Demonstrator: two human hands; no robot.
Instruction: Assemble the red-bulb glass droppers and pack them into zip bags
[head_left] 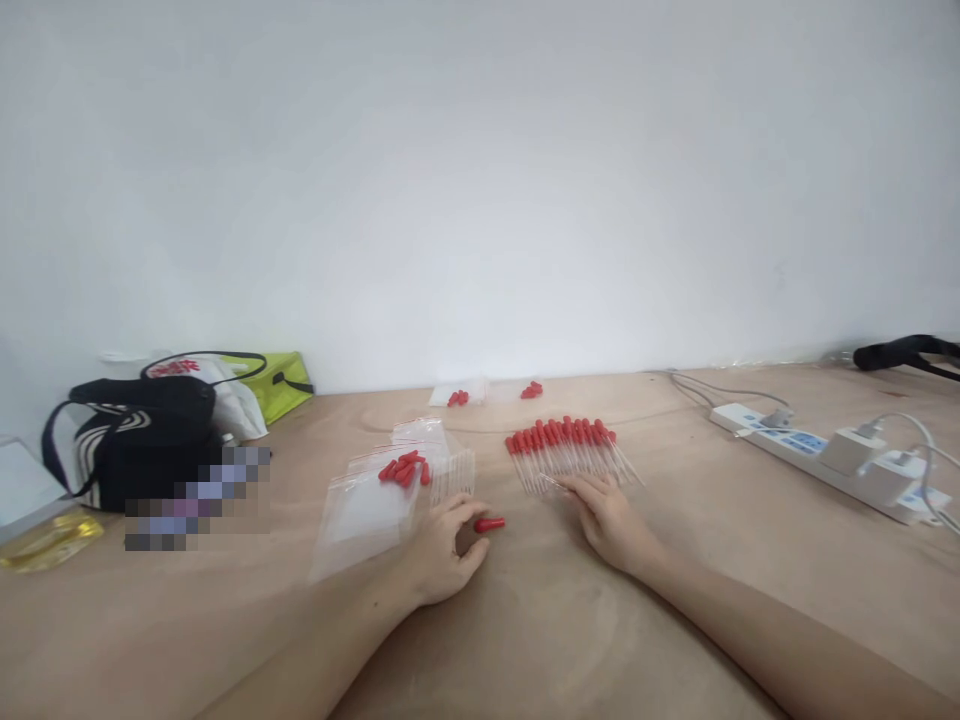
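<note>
"One red bulb point(493, 524) lies on the desk point(600, 640) between you and the tubes. Do you have hold of it?"

"Not firmly, by the look of it. My left hand point(450, 548) curves loosely beside it, thumb and finger well parted; I can't tell if a fingertip touches. My right hand point(606, 512) lies at the near ends of the red-topped droppers point(559, 435), fingertips at a thin clear tube point(553, 482). Whether that grip is closed, I can't tell."

"Why lay things out so?"

"I'd guess the droppers lie side by side, red ends far, to be easy to see and reach. The loose bulbs point(405, 468) rest on the plastic bags point(367, 515) at left, perhaps to stop them rolling."

"And the near bulb?"

"Bright red, lying on its side, fat at the left, narrowing rightward."
</note>
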